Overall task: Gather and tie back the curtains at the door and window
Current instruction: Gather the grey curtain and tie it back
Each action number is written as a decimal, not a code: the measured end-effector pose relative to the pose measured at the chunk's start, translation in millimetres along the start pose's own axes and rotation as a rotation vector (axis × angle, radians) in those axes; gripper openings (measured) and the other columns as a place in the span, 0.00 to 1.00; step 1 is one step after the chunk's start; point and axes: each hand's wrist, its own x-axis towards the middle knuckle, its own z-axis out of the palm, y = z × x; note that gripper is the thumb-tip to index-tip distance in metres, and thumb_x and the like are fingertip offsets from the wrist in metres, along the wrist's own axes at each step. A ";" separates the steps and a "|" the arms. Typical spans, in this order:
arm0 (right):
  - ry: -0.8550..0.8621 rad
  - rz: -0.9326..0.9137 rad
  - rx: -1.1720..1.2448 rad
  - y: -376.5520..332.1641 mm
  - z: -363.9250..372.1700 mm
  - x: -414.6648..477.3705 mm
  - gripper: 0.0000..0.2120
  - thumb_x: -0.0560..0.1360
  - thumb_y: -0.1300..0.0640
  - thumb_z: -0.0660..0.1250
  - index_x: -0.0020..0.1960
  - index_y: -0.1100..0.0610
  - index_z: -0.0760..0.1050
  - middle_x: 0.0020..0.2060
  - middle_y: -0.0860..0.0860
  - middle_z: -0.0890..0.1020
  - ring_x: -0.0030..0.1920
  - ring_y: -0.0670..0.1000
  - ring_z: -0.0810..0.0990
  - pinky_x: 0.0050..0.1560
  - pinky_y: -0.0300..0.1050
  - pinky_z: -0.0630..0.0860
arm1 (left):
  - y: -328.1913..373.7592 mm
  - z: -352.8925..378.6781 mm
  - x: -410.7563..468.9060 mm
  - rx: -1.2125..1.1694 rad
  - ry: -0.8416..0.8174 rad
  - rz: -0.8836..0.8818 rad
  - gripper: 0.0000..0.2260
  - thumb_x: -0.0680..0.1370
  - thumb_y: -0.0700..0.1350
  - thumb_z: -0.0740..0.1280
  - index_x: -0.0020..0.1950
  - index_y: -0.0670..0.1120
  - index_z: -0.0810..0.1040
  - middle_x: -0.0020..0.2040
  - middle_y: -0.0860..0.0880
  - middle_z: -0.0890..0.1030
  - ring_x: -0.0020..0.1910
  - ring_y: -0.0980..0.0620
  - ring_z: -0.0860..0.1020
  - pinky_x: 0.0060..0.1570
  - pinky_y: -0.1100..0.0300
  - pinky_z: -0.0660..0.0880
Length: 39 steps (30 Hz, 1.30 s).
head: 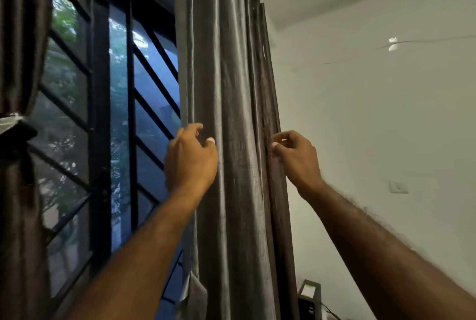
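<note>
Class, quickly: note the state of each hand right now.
Left hand: grips the window-side edge of the curtain.
Right hand: pinches that curtain's wall-side edge.

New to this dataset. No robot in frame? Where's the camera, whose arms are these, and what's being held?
There is no robot here. A person works with bare hands, and the single picture comes from a wide-angle camera worn on their head, so the arms reaching in from below are their own. They face a window with dark bars. The left hand curls round the window-side edge of the hanging grey curtain. The right hand pinches its wall-side edge. Both grips are on the same curtain, which hangs loose and is not yet tied. At far left a darker curtain is cinched by a pale band. On the right is a white wall with a switch plate.
</note>
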 end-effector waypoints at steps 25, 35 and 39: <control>-0.143 0.157 -0.148 153.8 126.0 201.0 0.31 0.79 0.52 0.68 0.77 0.60 0.61 0.70 0.59 0.74 0.67 0.59 0.75 0.69 0.57 0.73 | -89.6 153.7 92.8 0.205 -0.028 0.186 0.51 0.70 0.37 0.74 0.78 0.60 0.43 0.79 0.51 0.40 0.75 0.36 0.59 0.56 0.38 0.77; -0.183 0.146 -0.029 171.2 155.7 219.2 0.07 0.77 0.65 0.67 0.55 0.62 0.75 0.53 0.58 0.83 0.55 0.60 0.82 0.59 0.59 0.79 | -95.0 150.9 95.8 0.206 -0.037 0.094 0.50 0.70 0.29 0.67 0.78 0.60 0.42 0.80 0.51 0.47 0.59 0.36 0.76 0.37 0.46 0.80; -0.183 0.166 0.235 169.2 155.5 222.2 0.11 0.77 0.58 0.70 0.54 0.65 0.77 0.50 0.62 0.85 0.53 0.66 0.83 0.55 0.63 0.81 | -99.4 146.8 96.8 0.222 -0.029 0.097 0.50 0.70 0.29 0.68 0.79 0.60 0.43 0.80 0.51 0.51 0.46 0.39 0.80 0.26 0.56 0.70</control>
